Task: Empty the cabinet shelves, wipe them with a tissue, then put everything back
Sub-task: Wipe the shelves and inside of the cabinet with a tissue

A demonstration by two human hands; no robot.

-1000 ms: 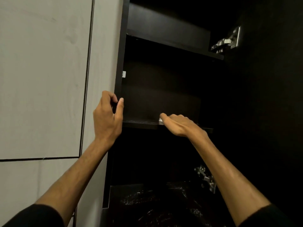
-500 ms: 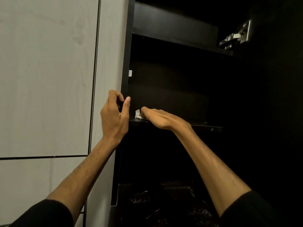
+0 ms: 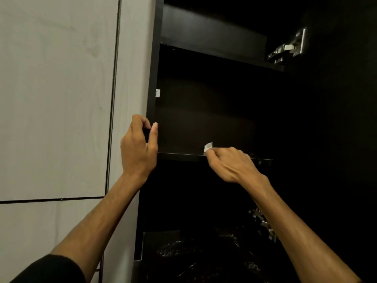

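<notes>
Head: right hand [image 3: 230, 163] pinches tissue [image 3: 208, 147] on shelf [image 3: 179, 156].

Pale wood-grain wall panels [image 3: 57, 99] split by dark seams sit left of the opening, metal hinges upper right [image 3: 289, 49] and lower right [image 3: 263, 223], small white clip [image 3: 158, 93] on the dark side wall.

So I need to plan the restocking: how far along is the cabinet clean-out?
Emptying looks done for the dark middle shelf: nothing stands on it. Wiping is in hand: the right hand holds a small white tissue at the shelf's front edge, while the left hand grips the dark cabinet side panel. The space below is too dark to judge. No items are back on the shelf.
</notes>
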